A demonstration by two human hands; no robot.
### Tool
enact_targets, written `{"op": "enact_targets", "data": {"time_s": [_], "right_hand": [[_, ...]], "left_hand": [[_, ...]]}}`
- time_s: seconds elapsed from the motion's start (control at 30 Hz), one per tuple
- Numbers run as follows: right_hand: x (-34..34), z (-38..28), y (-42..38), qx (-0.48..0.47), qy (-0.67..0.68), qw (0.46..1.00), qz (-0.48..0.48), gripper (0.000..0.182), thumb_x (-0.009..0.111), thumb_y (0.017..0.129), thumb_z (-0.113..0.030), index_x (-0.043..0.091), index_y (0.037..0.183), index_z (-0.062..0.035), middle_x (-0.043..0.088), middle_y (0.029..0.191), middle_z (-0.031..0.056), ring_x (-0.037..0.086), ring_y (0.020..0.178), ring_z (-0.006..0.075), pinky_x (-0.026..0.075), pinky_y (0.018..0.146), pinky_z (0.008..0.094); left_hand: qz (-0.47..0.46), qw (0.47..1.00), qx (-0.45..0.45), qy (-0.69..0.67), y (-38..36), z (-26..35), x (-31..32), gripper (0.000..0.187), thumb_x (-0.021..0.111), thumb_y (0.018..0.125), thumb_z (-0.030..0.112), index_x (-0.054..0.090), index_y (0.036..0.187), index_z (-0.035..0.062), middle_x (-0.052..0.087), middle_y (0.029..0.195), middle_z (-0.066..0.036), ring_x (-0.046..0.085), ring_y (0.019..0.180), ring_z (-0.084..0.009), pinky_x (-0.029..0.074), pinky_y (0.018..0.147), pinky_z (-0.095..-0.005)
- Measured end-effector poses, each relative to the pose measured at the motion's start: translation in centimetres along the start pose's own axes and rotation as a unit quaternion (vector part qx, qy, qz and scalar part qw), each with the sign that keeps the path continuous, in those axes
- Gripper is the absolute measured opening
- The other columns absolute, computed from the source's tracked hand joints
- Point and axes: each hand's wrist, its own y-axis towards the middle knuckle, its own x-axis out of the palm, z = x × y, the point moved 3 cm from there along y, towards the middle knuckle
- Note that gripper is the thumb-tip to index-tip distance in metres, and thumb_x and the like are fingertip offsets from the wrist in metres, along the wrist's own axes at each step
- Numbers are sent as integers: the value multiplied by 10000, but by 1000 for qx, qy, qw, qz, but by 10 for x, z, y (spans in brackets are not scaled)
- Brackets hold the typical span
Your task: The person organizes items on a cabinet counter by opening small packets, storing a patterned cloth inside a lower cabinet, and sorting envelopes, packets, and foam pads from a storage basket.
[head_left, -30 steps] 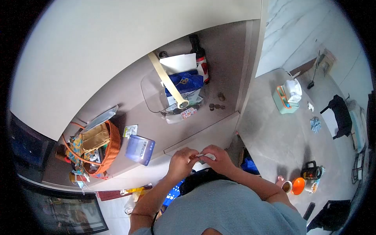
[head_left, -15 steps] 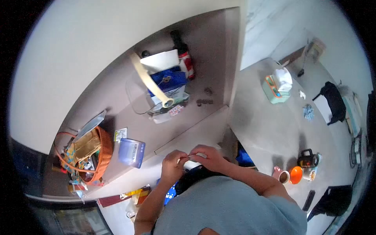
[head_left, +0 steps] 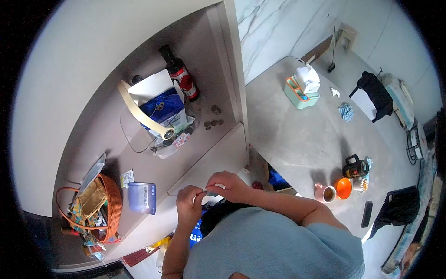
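Observation:
In front of my body, my left hand [head_left: 189, 202] and my right hand [head_left: 227, 186] meet, both with fingers closed in a pinch. Between the fingertips shows a small greyish thing [head_left: 211, 193], too small and partly covered to name. Beyond the hands is the edge of the shelf counter [head_left: 162, 174]. A blue-and-white packet [head_left: 142, 198] lies on that counter, left of my left hand and apart from it.
An orange wicker basket [head_left: 116, 204] full of odds and ends stands at left. Farther back are a bottle [head_left: 183, 79] and a clear-sided container with a cream handle [head_left: 139, 111]. The grey table [head_left: 274, 135] at right bears a tissue holder [head_left: 302, 96], a pink mug [head_left: 325, 193] and an orange bowl [head_left: 343, 188].
The view has turned, so the shelf and table have shifted left in the picture. My hands stay together in the same pinch, with a little more of the small greyish thing showing.

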Motion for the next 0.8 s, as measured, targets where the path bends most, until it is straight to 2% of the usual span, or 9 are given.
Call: {"op": "enact_targets", "data": {"time_s": [0.1, 0.17, 0.27, 0.33, 0.4, 0.47, 0.5, 0.63, 0.8], "right_hand": [[-5, -6, 4, -66, -76, 995, 0, 91, 636, 827, -152, 609, 840, -67, 626, 834, 74, 594, 791, 265, 446, 711, 381], [-9, -11, 6, -92, -98, 991, 6, 96, 647, 816, -159, 606, 825, -73, 622, 829, 70, 589, 793, 273, 440, 716, 394], [-6, -10, 3, -58, -117, 991, -23, 87, 653, 804, -136, 593, 804, -73, 606, 814, 76, 579, 758, 267, 444, 687, 381], [-4, -3, 2, -21, -42, 998, 39, 75, 651, 800, -111, 587, 792, -74, 594, 806, 72, 566, 728, 248, 444, 652, 356], [-5, -4, 1, 3, -8, 1000, 22, 68, 641, 813, -91, 587, 794, -55, 584, 802, 70, 564, 729, 222, 447, 644, 334], [-5, -2, 1, 107, 10, 994, -9, 73, 633, 836, -100, 600, 841, -35, 588, 829, 69, 577, 777, 186, 456, 687, 316], [-4, -1, -1, 121, 43, 992, -16, 99, 617, 862, -107, 615, 925, -31, 602, 879, 67, 582, 829, 160, 460, 748, 301], [4, -2, -2, 123, 74, 989, -30, 159, 606, 881, -132, 621, 1008, -37, 616, 946, 53, 575, 883, 133, 449, 808, 287], [14, -9, -4, 170, 78, 982, -39, 170, 604, 880, -144, 614, 995, -19, 620, 911, 54, 575, 862, 120, 452, 785, 275]], "left_hand": [[-1, 997, 53, 59, 3, 5, -3, 92, 675, 755, 87, 598, 778, 43, 613, 764, -77, 584, 736, -273, 432, 686, -377], [5, 998, 46, 52, 4, 5, -2, 87, 669, 762, 83, 597, 786, 40, 613, 775, -83, 586, 741, -276, 438, 690, -376], [18, 1000, -12, -6, 2, 2, 3, 72, 657, 780, 68, 599, 805, 33, 615, 797, -96, 596, 763, -275, 454, 707, -367], [33, 996, -67, -50, 1, -2, 4, 62, 650, 789, 56, 601, 816, 29, 616, 808, -103, 604, 781, -272, 463, 719, -358], [21, 990, -73, -117, 1, -4, 4, 47, 628, 810, 34, 608, 849, 18, 620, 827, -117, 617, 806, -260, 475, 731, -332], [22, 987, -100, -123, -2, -6, 3, 70, 629, 819, 33, 615, 883, 9, 630, 837, -108, 623, 808, -220, 475, 728, -304], [19, 982, -120, -146, -3, -7, 2, 81, 633, 818, 34, 615, 892, 6, 634, 837, -102, 622, 802, -205, 474, 725, -297], [24, 965, -160, -204, -13, -20, 4, 97, 640, 829, 43, 618, 915, 4, 641, 831, -77, 614, 798, -159, 475, 732, -281], [34, 953, -173, -248, -26, -28, 1, 103, 628, 843, 39, 612, 940, 8, 643, 835, -75, 609, 797, -145, 477, 721, -271]]}}
